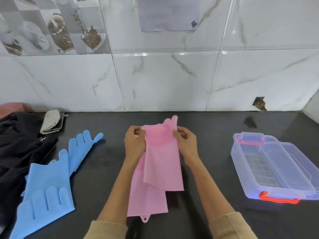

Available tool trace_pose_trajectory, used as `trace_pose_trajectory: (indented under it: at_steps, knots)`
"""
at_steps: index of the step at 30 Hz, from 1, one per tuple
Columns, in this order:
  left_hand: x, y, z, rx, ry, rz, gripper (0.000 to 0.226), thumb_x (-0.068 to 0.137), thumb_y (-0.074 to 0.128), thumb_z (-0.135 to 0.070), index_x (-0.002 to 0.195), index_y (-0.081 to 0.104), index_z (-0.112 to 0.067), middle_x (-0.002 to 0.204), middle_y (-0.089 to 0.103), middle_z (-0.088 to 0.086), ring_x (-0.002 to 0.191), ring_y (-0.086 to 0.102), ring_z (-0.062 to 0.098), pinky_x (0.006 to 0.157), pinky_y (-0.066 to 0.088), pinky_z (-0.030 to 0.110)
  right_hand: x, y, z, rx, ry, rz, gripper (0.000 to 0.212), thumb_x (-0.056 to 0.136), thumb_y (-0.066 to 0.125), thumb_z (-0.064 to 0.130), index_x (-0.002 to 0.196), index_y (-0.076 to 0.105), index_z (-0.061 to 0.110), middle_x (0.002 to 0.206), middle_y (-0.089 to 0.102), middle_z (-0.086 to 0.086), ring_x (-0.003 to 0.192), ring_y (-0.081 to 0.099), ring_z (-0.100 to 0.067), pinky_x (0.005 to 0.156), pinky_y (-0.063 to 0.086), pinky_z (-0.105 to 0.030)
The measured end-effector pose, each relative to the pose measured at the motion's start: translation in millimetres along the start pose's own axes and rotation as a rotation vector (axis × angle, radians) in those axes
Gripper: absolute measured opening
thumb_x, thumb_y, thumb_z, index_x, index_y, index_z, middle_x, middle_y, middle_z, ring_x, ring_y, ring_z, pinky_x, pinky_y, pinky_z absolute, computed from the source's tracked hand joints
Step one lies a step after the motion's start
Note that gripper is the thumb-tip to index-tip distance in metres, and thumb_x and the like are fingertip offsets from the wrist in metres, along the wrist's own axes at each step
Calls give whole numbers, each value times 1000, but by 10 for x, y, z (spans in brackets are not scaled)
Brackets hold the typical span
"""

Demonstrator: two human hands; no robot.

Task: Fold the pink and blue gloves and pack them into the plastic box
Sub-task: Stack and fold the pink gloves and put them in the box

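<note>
Centrally, both hands' fingers, left [135, 144] and right [185, 142], pinched the pink gloves [158, 163] between them above the counter [207, 213]. Blue gloves [50, 183] lay left, plastic box [276, 169] right (open). Aligning edges squarely would likely keep the fold neat.

This is a home kitchen. A dark stone countertop [198, 135] runs along a wall of glossy white marble-look tiles [155, 80]. Above the countertop's left end sit decorative tiles printed with coffee cups and beans [57, 30]. Silicone dishwashing gloves [51, 178] lie on the countertop's left part.
</note>
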State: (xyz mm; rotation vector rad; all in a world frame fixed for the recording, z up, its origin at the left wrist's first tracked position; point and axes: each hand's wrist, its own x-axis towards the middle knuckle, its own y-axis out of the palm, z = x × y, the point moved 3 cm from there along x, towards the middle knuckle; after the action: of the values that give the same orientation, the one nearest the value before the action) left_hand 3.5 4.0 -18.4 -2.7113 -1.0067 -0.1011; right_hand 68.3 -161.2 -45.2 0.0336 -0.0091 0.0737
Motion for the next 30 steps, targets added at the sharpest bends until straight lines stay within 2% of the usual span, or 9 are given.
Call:
trace_pose_trajectory:
  at_steps: [2, 3, 5, 7, 10, 14, 19, 27, 30]
  knots:
    - [-1, -202, 152, 41, -19, -50, 6, 92, 52, -11, 95, 57, -10, 92, 59, 7, 81, 53, 19, 74, 46, 35, -44, 157, -117, -67, 38, 43, 18, 89, 61, 16, 105, 67, 11, 78, 65, -2, 71, 60, -14, 64, 54, -30]
    - [-22, -282, 273, 74, -50, -66, 6, 91, 53, -11, 94, 57, -10, 91, 60, 7, 81, 54, 19, 75, 46, 35, -83, 226, -218, -97, 89, 81, 21, 89, 61, 15, 108, 66, 8, 81, 66, -4, 70, 62, -16, 62, 57, -34]
    - [-101, -405, 571, 173, -157, -79, 7, 90, 55, -11, 91, 60, -7, 86, 62, 8, 79, 57, 22, 73, 47, 34, -200, 317, -423, -184, 217, 166, 26, 88, 62, 13, 113, 63, 5, 94, 68, -9, 73, 65, -20, 61, 60, -42]
    - [-209, -488, 854, 288, -265, -78, 12, 90, 56, -13, 95, 64, -6, 88, 65, 8, 81, 58, 22, 75, 49, 35, -282, 336, -574, -305, 285, 196, 30, 85, 66, 11, 114, 61, 4, 101, 66, -10, 72, 67, -20, 62, 61, -41]
    - [-312, -567, 1038, 399, -294, -104, 15, 90, 59, -16, 96, 68, -6, 93, 68, 7, 81, 58, 18, 73, 44, 30, -314, 319, -642, -435, 270, 156, 20, 82, 71, 12, 100, 67, 3, 94, 69, -10, 69, 69, -23, 67, 61, -41]
    - [-306, -595, 990, 505, -296, -62, 18, 90, 60, -21, 86, 73, -9, 86, 71, 6, 73, 60, 19, 67, 44, 28, -379, 333, -599, -590, 202, 150, 11, 81, 70, 10, 83, 70, -1, 83, 72, -15, 70, 70, -30, 72, 60, -40]
    - [-337, -586, 981, 385, -364, 30, 11, 88, 65, -16, 82, 71, -9, 80, 71, 10, 70, 70, 27, 73, 60, 42, -393, 216, -580, -598, 219, 127, 10, 84, 65, 7, 84, 71, -1, 83, 72, -15, 70, 71, -31, 71, 60, -42]
    - [-410, -526, 936, 393, -378, 9, 13, 85, 69, -16, 79, 72, -5, 70, 69, 9, 66, 70, 28, 72, 60, 42, -401, 117, -566, -610, 182, 73, 12, 83, 70, 19, 78, 69, 9, 77, 72, -9, 68, 70, -27, 66, 60, -45]
    - [-417, -490, 869, 502, -302, -16, 18, 89, 63, -18, 76, 70, -7, 71, 69, 9, 66, 67, 26, 68, 57, 36, -403, 151, -545, -665, 168, 33, 17, 84, 68, 28, 76, 68, 13, 73, 70, -4, 65, 67, -24, 65, 58, -38]
